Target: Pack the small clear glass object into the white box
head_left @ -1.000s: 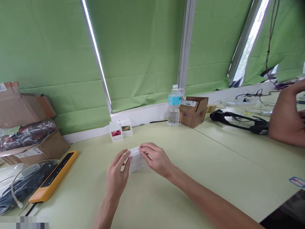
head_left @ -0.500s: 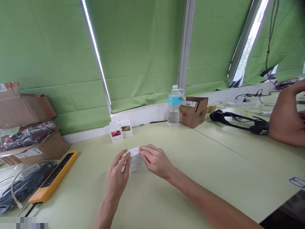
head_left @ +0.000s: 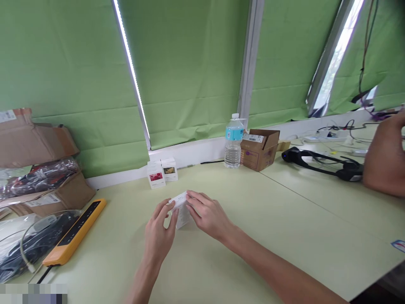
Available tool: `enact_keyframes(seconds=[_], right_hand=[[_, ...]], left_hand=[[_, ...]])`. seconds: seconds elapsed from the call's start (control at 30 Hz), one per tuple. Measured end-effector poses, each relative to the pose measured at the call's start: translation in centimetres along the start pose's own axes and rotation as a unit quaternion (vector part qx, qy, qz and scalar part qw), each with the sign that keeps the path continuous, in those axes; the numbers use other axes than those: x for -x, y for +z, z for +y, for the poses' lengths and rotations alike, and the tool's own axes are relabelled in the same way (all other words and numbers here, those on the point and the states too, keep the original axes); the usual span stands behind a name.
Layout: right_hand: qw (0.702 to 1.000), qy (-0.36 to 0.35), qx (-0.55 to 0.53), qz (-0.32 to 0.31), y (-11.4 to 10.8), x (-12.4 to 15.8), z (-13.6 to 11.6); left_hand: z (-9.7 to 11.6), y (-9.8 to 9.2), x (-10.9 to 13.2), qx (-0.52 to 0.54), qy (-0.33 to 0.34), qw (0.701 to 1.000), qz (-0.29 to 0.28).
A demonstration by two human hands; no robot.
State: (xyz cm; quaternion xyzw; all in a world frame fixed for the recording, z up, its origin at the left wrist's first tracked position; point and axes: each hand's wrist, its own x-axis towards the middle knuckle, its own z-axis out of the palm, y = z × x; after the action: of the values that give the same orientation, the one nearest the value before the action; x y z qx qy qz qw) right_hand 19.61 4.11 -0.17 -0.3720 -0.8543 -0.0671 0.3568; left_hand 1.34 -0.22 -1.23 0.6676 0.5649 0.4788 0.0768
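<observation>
Fingers (head_left: 172, 211) of the left hand (head_left: 158, 236) are curled lightly against the left face of a small white box (head_left: 181, 211); fingers of the right hand (head_left: 207, 215) close over its top and right side. Both hands pinch the box between them, so neither is spread wide. Box stands on the pale green table (head_left: 240, 236), tilted a bit, printed text on the face toward the camera, roughly centre of the near table edge.

Behind it, near the wall: two more small white boxes (head_left: 163, 173), side by side, one with a red picture, one with a yellowish one. Further right along the wall, a water bottle (head_left: 233, 141) just beside an open cardboard box (head_left: 260, 143). Black headset (head_left: 319, 162) lies on the adjoining table. Another person's arm (head_left: 384, 162) rests at the far right edge. Left side: orange-edged power strip (head_left: 74, 232), bagged cables (head_left: 28, 245), larger cartons (head_left: 34, 143).
</observation>
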Motion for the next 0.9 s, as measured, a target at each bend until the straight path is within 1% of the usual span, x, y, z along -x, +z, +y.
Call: enact_keyframes(seconds=[0.1, 0.17, 0.27, 0.37, 0.47, 0.53, 0.63, 0.7, 0.77, 0.83, 0.9], right_hand=[[0.998, 0.047, -0.018, -0.044, 0.1, 0.2, -0.2], [0.992, 0.076, -0.051, -0.085, 0.0, 0.4, -0.5], [0.979, 0.097, -0.11, -0.142, 0.0, 0.5, -0.8], [0.965, 0.116, -0.164, -0.171, 0.1, 0.6, -1.1], [0.945, 0.119, -0.24, -0.189, 0.2, 0.6, -1.3], [0.934, 0.123, -0.274, -0.195, 0.4, 0.6, -1.3], [0.934, 0.14, -0.269, -0.187, 0.8, 0.7, -1.2], [0.937, 0.147, -0.257, -0.184, 1.3, 0.8, -1.0], [0.934, 0.148, -0.269, -0.183, 1.7, 1.0, -0.7], [0.92, 0.148, -0.313, -0.182, 2.1, 1.0, -0.6], [0.897, 0.153, -0.374, -0.176, 2.3, 1.0, -0.4]], left_hand=[[0.5, 0.1, 0.2, 0.035, -0.008, 0.999, 0.01], [0.8, 0.1, 0.3, 0.071, -0.039, 0.997, 0.003], [1.0, 0.1, 0.4, 0.131, -0.097, 0.986, -0.016], [1.1, -0.2, 0.3, 0.213, -0.135, 0.968, -0.016], [1.4, -0.3, 0.1, 0.272, -0.155, 0.949, -0.02], [1.5, -0.2, 0.0, 0.277, -0.163, 0.947, -0.023], [1.2, 0.2, -0.1, 0.24, -0.173, 0.955, -0.016], [0.7, 0.5, -0.1, 0.207, -0.185, 0.961, -0.006], [-0.1, 0.8, 0.0, 0.193, -0.193, 0.962, -0.006], [-0.7, 1.0, 0.1, 0.21, -0.198, 0.957, -0.029], [-1.1, 1.1, 0.1, 0.24, -0.216, 0.943, -0.082]])
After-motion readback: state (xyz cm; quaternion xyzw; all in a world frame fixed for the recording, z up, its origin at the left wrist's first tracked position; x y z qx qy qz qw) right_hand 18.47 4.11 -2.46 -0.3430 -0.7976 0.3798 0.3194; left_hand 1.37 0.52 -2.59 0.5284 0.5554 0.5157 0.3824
